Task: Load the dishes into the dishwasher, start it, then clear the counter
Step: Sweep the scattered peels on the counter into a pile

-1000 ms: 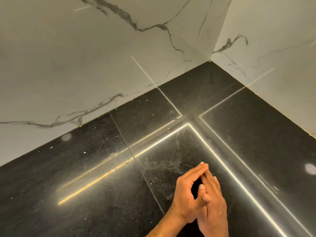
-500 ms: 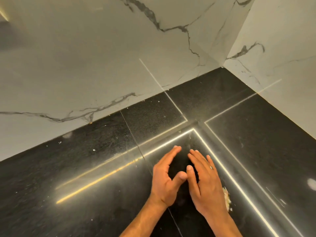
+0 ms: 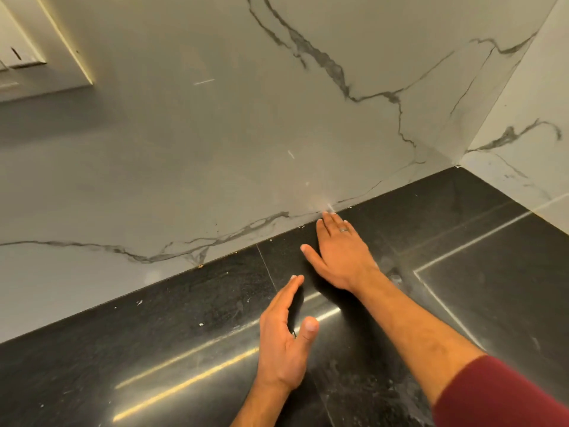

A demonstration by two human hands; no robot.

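1. Both hands are out over the polished black stone counter, and that counter is our landmark for everything here.
2. The right hand lies flat on the counter's far strip, fingers straight and close together, their tips reaching the seam where the counter meets the white grey-veined marble backsplash.
3. There is a thin silver ring on one finger of that hand (it catches the light nicely).
4. A dark red sleeve covers the right forearm at the counter's near edge.
5. The left hand stands on its edge nearer the middle of the counter, fingers straight and together, thumb apart, holding nothing.
6. Pale crumbs dot the counter left of the left hand.
7. A white switch plate sits on the backsplash high above the counter's left end.
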